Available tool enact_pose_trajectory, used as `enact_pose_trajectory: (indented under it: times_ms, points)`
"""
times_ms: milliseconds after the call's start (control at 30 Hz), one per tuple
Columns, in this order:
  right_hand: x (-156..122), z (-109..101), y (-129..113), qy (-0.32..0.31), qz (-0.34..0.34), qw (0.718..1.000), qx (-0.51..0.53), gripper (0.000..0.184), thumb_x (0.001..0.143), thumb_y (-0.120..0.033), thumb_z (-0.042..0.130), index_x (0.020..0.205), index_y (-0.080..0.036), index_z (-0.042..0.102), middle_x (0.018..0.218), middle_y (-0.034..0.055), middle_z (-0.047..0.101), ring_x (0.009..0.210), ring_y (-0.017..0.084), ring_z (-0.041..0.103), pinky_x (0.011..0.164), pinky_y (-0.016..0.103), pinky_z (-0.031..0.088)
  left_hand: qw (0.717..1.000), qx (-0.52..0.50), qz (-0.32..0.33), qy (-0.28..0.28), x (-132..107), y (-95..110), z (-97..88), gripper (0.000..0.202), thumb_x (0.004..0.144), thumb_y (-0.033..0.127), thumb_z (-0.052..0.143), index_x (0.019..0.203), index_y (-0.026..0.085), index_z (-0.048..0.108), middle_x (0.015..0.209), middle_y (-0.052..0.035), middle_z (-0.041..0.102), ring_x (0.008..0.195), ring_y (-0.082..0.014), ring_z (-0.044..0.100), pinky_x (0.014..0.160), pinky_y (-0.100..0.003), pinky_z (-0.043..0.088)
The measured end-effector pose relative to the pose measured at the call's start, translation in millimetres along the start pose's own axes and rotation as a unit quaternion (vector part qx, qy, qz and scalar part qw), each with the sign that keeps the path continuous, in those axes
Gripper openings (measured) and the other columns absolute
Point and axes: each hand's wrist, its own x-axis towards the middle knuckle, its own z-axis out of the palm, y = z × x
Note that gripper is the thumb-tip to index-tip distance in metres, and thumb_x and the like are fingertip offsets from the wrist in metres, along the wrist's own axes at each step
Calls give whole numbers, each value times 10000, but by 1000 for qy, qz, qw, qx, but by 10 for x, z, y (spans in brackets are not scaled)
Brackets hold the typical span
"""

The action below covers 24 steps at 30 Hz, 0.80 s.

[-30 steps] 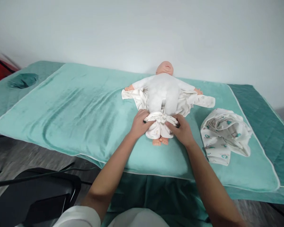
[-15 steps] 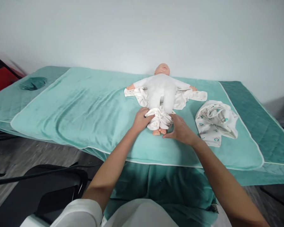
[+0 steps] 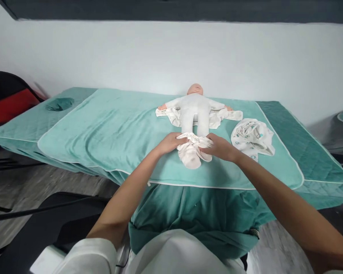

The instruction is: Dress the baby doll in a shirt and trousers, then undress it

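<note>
A baby doll [image 3: 196, 102] with a white cloth body lies on its back, head toward the wall, arms spread over an opened white baby top [image 3: 175, 115]. White baby trousers [image 3: 190, 156] are bunched around its lower legs and hide its feet. My left hand [image 3: 171, 142] pinches the gathered waist at the left side of the trousers. On the opposite side, my right hand [image 3: 218, 147] is closed on the same fabric. To the right of my right hand lies a crumpled white printed cloth [image 3: 253, 137].
Under the doll, a light green blanket [image 3: 117, 129] covers a massage bed [image 3: 305, 140] with a face hole [image 3: 60, 104] at its left end. A black chair [image 3: 74, 205] stands at my lower left, and a red and black chair [image 3: 11, 102] farther left. The wall [image 3: 131, 53] rises behind.
The trousers have slid toward me along the legs; the doll's feet, visible before, are now covered by fabric. More of its legs shows above the waist. The camera view has shifted.
</note>
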Motion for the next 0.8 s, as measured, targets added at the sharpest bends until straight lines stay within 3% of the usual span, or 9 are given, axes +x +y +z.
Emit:
enact_pose_trajectory:
  times_ms: [100,300,433,567,667,800]
  points:
    - [-41,-75,-16,-22,-8,999,25,412,753,-442,749,1035,-205,565,1049,62,685,936,247,640,733,300,462,999,1,0,-33,-132,96,-18,467,747,603,685,804,140,664,728,16,593,698,-130,487,641,-247,333]
    - [-349,-310,-272,-83,-43,993,79,487,701,-494,795,1045,-203,611,1086,65,689,965,266,646,746,315,490,997,19,-5,-70,-451,400,-88,448,731,564,722,902,150,727,840,-23,694,781,-180,593,694,-279,421]
    - [-605,-657,-501,-134,-114,981,86,508,725,-561,789,1064,-215,637,1075,62,697,971,277,654,737,325,503,993,-10,12,-116,-639,711,-265,352,702,443,773,915,164,743,936,-49,729,855,-210,654,749,-308,485]
    - [-710,-1038,-747,-180,-204,959,85,466,823,-659,667,992,-225,667,953,42,691,842,230,637,677,312,491,989,-54,62,-119,-723,1066,-454,332,660,320,804,934,168,693,910,-28,691,828,-189,656,709,-288,500]
    - [-693,-1211,-932,-171,-200,960,97,495,841,-718,608,834,-229,682,808,29,659,716,193,597,608,303,458,988,-29,101,-114,-751,1360,-532,352,635,284,819,922,175,647,882,-18,662,778,-173,638,664,-274,490]
    - [-665,-1306,-1129,-157,-159,967,122,462,746,-683,751,710,-230,667,679,7,581,634,169,549,592,311,439,981,81,105,-139,-802,1686,-586,414,600,266,836,973,192,672,921,-40,690,858,-227,671,723,-312,513]
